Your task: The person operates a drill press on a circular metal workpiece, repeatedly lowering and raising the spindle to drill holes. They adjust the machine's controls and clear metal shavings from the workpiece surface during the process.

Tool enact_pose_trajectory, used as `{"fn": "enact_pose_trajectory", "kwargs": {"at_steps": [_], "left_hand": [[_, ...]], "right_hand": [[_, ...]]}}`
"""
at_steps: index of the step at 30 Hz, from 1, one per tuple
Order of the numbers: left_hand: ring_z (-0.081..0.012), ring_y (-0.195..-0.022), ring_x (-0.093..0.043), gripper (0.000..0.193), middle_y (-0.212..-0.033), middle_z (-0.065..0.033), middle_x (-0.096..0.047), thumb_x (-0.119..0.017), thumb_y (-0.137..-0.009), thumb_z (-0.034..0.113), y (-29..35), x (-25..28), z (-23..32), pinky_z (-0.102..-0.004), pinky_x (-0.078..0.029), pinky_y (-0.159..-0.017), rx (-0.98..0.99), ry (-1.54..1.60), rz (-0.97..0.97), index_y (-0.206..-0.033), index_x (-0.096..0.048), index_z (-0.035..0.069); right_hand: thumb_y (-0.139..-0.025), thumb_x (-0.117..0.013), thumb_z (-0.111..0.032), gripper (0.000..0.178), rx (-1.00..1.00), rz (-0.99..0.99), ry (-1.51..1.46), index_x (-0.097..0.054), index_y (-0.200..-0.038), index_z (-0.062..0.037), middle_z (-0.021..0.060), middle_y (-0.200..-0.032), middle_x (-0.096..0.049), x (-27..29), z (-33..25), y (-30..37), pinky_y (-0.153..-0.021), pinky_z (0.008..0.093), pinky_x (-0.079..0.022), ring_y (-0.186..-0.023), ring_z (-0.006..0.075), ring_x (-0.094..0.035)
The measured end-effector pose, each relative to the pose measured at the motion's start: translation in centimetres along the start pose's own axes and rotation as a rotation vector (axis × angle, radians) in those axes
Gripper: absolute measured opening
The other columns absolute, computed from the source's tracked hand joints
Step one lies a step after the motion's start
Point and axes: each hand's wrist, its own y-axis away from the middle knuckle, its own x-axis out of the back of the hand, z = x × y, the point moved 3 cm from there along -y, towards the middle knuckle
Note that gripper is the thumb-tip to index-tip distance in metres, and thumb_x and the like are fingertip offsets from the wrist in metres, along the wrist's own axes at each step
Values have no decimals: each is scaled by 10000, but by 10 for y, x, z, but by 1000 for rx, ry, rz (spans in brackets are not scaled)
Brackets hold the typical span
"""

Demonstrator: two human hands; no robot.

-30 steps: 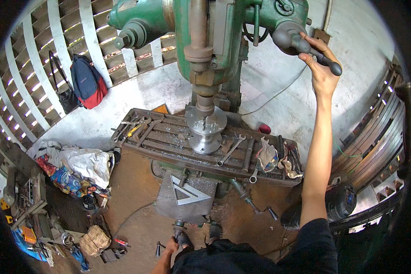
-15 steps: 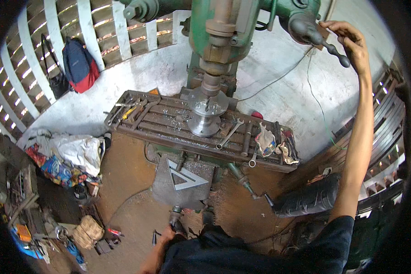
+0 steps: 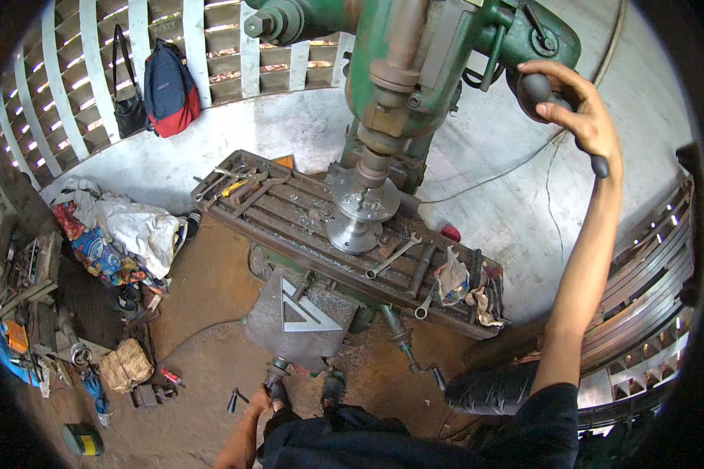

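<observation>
My right hand (image 3: 583,117) is raised at the upper right, its fingers curled round the dark ball-ended feed lever (image 3: 536,87) of a green drilling or milling machine (image 3: 465,70). The lever's far knob shows below my wrist. Low down, my left hand (image 3: 260,399) is closed at the hub of a hand crank (image 3: 233,401) below the table; its fingers are partly hidden. Between them, a drill bit (image 3: 362,197) points down from the spindle (image 3: 373,166) into a shiny flanged metal part (image 3: 353,234), with metal chips on its top face.
The slotted machine table (image 3: 289,223) carries wrenches (image 3: 395,256), a metal bar (image 3: 421,270), rags (image 3: 451,280) and several tools at its left end. A triangular metal plate (image 3: 309,316) lies below. Another crank (image 3: 414,361) juts toward me. Cloths (image 3: 137,230) and bags (image 3: 168,90) are at left.
My right hand, earlier with fingers loosely bent at the lever, has closed round it. The lever has turned. The whole view has shifted, and my left hand stays at the lower crank.
</observation>
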Motion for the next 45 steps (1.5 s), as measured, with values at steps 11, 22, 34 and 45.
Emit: {"fn": "enact_pose_trajectory", "kwargs": {"at_steps": [11, 22, 34, 45], "left_hand": [[-470, -880, -625, 323, -924, -285, -641, -521, -842, 150, -4, -6, -11, -522, -486, -733, -80, 0, 43, -1128, -506, 1], [-402, -674, -579, 85, -717, -183, -594, -598, -723, 84, -25, -5, -32, -522, -491, -719, -1077, -365, 169, -669, -568, 26], [-469, -808, -571, 179, -862, -255, -592, -563, -795, 131, -29, -8, -44, -516, -461, -721, -796, -222, -220, -899, -581, -14], [-475, -899, -635, 454, -933, -318, -640, -562, -774, 144, -39, -15, -42, -526, -496, -738, -287, -138, -127, -1169, -494, -70]], "right_hand": [[-864, -681, -152, 495, 60, 268, -134, -566, -1344, -116, 80, -1160, -661, -10, 26, 14, -1032, 319, -415, -1143, 182, -586], [-811, -712, -42, 516, -17, 512, -390, -542, -1298, -19, 80, -1053, -659, -20, 13, 18, -824, 276, -524, -972, 151, -635], [-903, -666, -105, 461, 181, 874, -242, -535, -1340, -36, 132, -1134, -668, -42, 30, 21, -1030, 322, -441, -1123, 201, -611], [-627, -778, -437, 858, 386, -25, 935, -498, -1383, -144, 82, -1542, -359, 24, -24, 30, -1208, 506, -211, -1449, 337, -273]]}}
